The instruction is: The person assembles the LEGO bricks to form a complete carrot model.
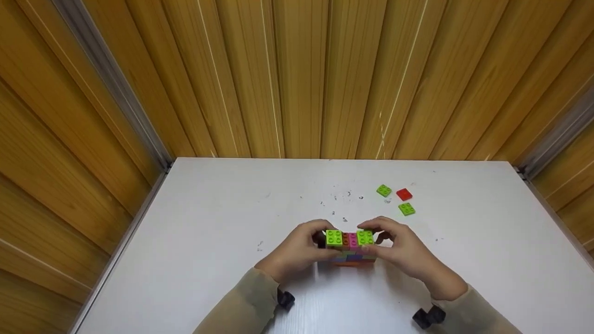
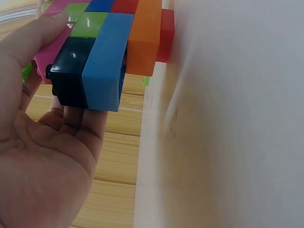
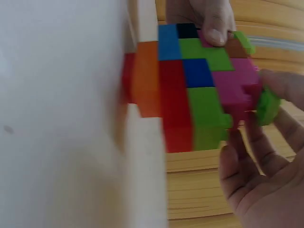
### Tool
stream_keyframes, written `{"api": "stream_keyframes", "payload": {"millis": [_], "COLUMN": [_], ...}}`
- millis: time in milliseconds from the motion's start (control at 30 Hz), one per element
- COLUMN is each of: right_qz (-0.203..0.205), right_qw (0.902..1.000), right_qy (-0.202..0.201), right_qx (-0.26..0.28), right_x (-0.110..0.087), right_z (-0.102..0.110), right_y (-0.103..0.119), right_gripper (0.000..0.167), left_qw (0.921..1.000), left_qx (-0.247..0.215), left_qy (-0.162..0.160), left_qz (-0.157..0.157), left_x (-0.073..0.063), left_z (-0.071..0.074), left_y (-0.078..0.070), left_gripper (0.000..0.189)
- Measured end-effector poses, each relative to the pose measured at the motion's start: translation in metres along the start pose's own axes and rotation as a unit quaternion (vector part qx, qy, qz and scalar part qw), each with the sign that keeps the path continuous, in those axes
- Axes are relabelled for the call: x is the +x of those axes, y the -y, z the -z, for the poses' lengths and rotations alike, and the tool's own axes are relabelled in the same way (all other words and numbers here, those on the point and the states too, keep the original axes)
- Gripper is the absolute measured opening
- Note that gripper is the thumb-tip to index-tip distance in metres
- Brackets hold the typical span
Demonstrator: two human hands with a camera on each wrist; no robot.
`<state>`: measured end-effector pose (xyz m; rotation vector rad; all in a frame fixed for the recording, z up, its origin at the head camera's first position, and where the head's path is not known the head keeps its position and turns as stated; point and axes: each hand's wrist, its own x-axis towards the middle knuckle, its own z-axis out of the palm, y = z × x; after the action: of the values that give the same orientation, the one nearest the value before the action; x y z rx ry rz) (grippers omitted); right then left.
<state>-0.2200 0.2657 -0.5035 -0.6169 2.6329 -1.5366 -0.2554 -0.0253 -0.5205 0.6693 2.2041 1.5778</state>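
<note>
A colourful stack of toy building bricks [image 1: 354, 258] stands upright between the two hands, low over the white table. The left hand [image 1: 301, 246] grips its left end, thumb on the front face and fingers behind. On the right, the right hand [image 1: 406, 248] pinches a thin light green brick [image 3: 269, 106], which lies tilted against the studs of a pink brick [image 3: 232, 88] at the top. Another light green brick [image 1: 334, 238] sits on the top left. In the left wrist view, black [image 2: 71, 71], light blue [image 2: 107, 61] and orange [image 2: 144, 40] bricks form the near end.
Beyond the right hand, two loose light green bricks [image 1: 384, 190] and one flat red brick [image 1: 404, 194] lie on the white table [image 1: 222, 208]. Wood-patterned walls [image 1: 301, 79] rise behind and at both sides. Small dark marks dot the tabletop.
</note>
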Motion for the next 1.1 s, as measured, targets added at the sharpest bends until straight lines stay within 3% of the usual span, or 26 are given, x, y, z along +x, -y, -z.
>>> {"api": "stream_keyframes", "payload": {"millis": [133,267,533,667,767,900,1100], "right_qz": [-0.043,-0.081,-0.07,-0.072,-0.074,-0.075,-0.08], "right_qw": [0.9969,0.9879,0.9828,0.9798,0.9785,0.9794,0.9806], "right_qy": [0.034,0.058,0.064,0.068,0.07,0.069,0.07], "right_qx": [0.057,0.119,0.158,0.174,0.18,0.174,0.165], "right_x": [-0.003,-0.006,-0.006,-0.007,-0.007,-0.007,-0.006], "right_z": [-0.003,0.0,0.002,0.002,0.002,0.004,0.004], "right_y": [-0.013,-0.021,-0.028,-0.028,-0.027,-0.026,-0.028], "right_gripper": [0.055,0.054,0.045,0.043,0.042,0.043,0.042], "left_qw": [1.0,0.9999,0.9991,0.9959,0.9882,0.9787,0.9802], "left_qx": [0.002,-0.001,0.032,0.06,0.088,0.076,0.055], "left_qy": [0.002,0.01,0.028,0.067,0.123,0.186,0.183], "left_qz": [0.003,0.004,0.001,0.012,0.023,0.039,0.053], "left_x": [0.001,0.005,0.006,0.01,0.02,0.04,0.074], "left_z": [0.0,0.0,0.003,0.013,0.03,0.056,0.078], "left_y": [0.0,-0.001,-0.007,-0.013,-0.018,-0.023,-0.029], "left_gripper": [0.027,0.027,0.028,0.034,0.042,0.054,0.059]}}
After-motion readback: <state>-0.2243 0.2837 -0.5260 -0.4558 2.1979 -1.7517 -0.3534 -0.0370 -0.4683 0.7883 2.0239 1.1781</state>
